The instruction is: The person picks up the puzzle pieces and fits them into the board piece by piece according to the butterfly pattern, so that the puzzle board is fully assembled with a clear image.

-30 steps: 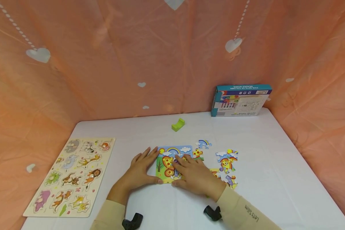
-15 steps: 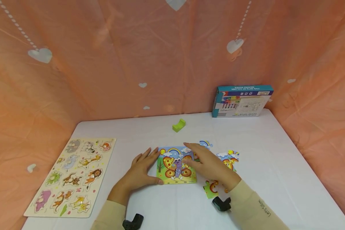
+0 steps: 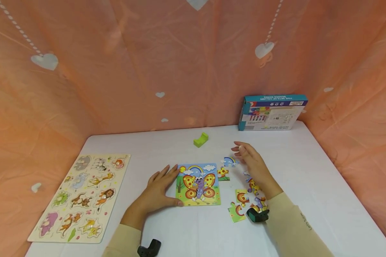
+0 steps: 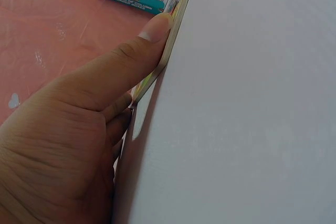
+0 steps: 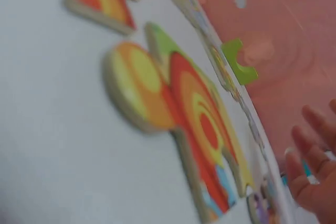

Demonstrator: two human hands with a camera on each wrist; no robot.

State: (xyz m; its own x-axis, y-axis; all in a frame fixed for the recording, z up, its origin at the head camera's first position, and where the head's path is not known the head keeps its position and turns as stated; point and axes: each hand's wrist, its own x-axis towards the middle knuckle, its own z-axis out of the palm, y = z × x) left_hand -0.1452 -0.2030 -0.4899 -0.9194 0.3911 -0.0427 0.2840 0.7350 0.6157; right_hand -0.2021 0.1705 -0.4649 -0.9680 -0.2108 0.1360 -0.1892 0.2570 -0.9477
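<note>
My left hand (image 3: 157, 191) rests along the left edge of a square butterfly picture puzzle (image 3: 197, 182), fingers stretched toward its upper corner. In the left wrist view its thumb (image 4: 142, 38) touches the puzzle's edge. My right hand (image 3: 255, 164) hovers to the right over loose jigsaw pieces, fingers loosely bent and holding nothing. Nearest its fingertips lies a rainbow piece (image 3: 229, 161). A yellow spotted piece (image 3: 223, 173) sits close to the puzzle's right side. Orange-swirl pieces (image 3: 242, 196) lie lower, one large in the right wrist view (image 5: 202, 124). The right forearm partly covers other pieces (image 3: 252, 187).
A cream animal peg board (image 3: 91, 192) lies at the table's left. Behind the puzzle is a bright green curved block (image 3: 201, 140). A teal and white box (image 3: 273, 116) stands at the back right, before an orange curtain (image 3: 180, 64).
My right hand has left the butterfly puzzle and moved right and back over the loose pieces, uncovering the whole butterfly picture. The left hand stays at the puzzle's left edge.
</note>
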